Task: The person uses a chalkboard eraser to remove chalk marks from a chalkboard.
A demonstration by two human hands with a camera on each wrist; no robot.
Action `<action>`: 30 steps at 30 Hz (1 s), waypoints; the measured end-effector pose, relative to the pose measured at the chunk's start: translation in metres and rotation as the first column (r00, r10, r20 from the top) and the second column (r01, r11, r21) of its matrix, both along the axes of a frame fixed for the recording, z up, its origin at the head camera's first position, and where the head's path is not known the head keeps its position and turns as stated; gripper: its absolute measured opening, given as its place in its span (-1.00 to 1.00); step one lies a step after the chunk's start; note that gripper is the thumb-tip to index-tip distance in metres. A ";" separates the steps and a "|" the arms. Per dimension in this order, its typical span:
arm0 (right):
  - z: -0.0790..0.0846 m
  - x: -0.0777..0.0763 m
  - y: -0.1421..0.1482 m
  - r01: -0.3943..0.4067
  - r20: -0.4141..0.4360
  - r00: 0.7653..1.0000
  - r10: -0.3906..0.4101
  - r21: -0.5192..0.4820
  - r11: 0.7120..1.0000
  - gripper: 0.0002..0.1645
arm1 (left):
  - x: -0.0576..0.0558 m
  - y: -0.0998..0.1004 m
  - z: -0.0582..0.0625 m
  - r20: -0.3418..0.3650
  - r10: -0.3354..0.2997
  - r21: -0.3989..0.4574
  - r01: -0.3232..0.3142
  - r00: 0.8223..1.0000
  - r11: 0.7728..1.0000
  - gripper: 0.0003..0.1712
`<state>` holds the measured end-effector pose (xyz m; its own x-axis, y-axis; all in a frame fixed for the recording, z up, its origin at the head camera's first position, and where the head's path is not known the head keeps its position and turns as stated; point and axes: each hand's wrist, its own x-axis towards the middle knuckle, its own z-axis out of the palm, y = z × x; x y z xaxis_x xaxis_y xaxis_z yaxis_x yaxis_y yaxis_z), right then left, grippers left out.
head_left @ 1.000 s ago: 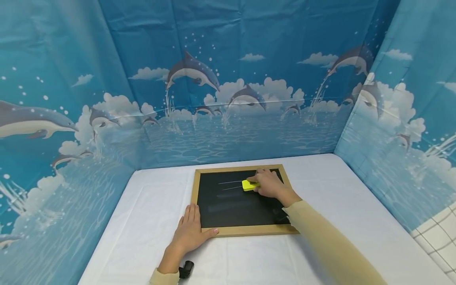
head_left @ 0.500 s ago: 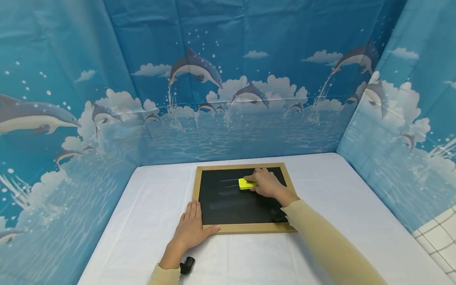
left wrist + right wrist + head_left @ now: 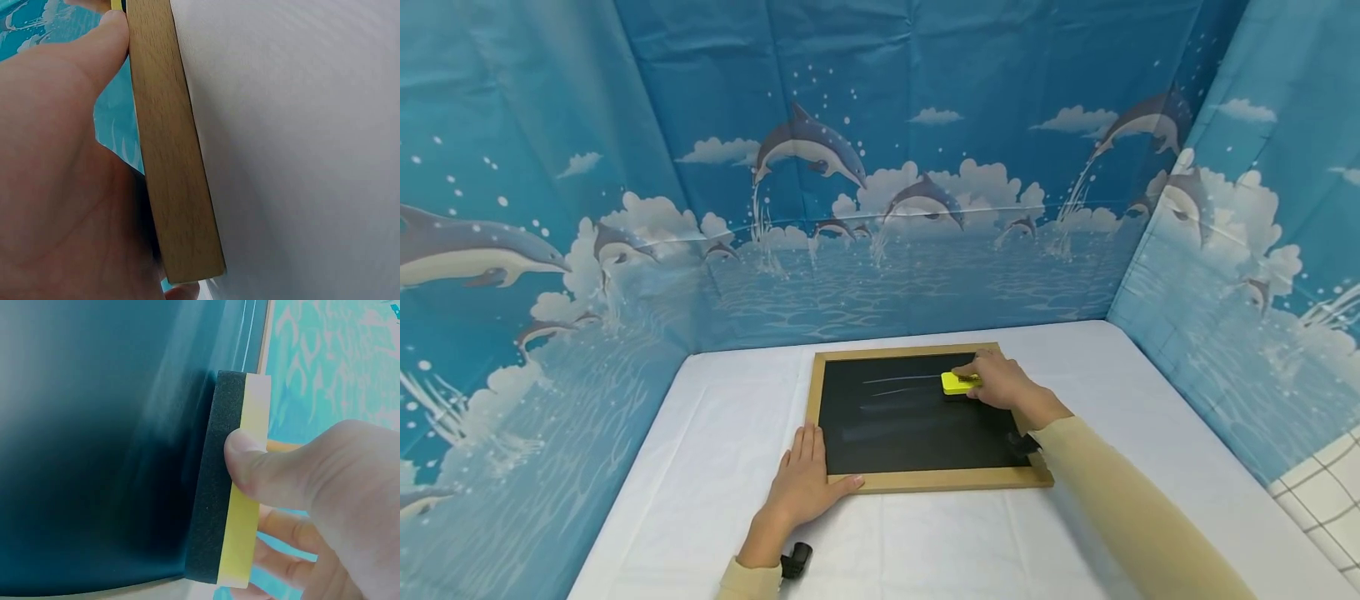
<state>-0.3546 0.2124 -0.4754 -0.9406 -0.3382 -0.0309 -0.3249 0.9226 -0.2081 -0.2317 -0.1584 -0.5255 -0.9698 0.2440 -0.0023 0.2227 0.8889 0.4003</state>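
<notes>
A small chalkboard (image 3: 895, 446) in a wooden frame (image 3: 172, 137) lies on the white-covered table. Near its upper right, my right hand (image 3: 1003, 383) holds a yellow board eraser (image 3: 953, 384). In the right wrist view, the thumb presses one side of the eraser (image 3: 234, 537) and the fingers lie behind it, with the black felt face against the board. Faint chalk lines and a pale smear show to the eraser's left. My left hand (image 3: 801, 483) rests on the frame's near left corner, fingers straight along the left side and thumb on the front edge.
A blue curtain (image 3: 880, 275) printed with dolphins stands behind the table (image 3: 940, 542) and along both sides. White tiles (image 3: 1326, 492) show at the lower right. A black wrist camera (image 3: 796, 560) sits at my left wrist.
My right hand slid the eraser slightly left, then back to the right across the board, so more of the chalk lines shows. The left hand stays on the frame corner.
</notes>
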 end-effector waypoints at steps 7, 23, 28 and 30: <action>0.003 -0.002 -0.008 -0.065 -0.036 0.997 0.066 0.024 0.998 -0.39 | -0.001 -0.002 -0.001 -0.003 0.007 -0.013 -0.007 1.000 1.000 0.40; -0.002 -0.006 -0.059 -0.091 -0.076 0.993 0.095 0.051 0.994 -0.40 | -0.001 -0.002 -0.005 -0.004 0.015 -0.005 -0.015 1.000 1.000 0.42; -0.005 -0.007 -0.077 -0.114 -0.088 0.989 0.119 0.061 0.992 -0.42 | 0.000 0.001 -0.005 0.000 0.019 -0.005 -0.019 1.000 1.000 0.42; -0.006 -0.006 -0.085 -0.124 -0.096 0.987 0.130 0.062 0.990 -0.41 | -0.001 0.002 -0.005 -0.001 0.016 -0.006 -0.016 1.000 1.000 0.41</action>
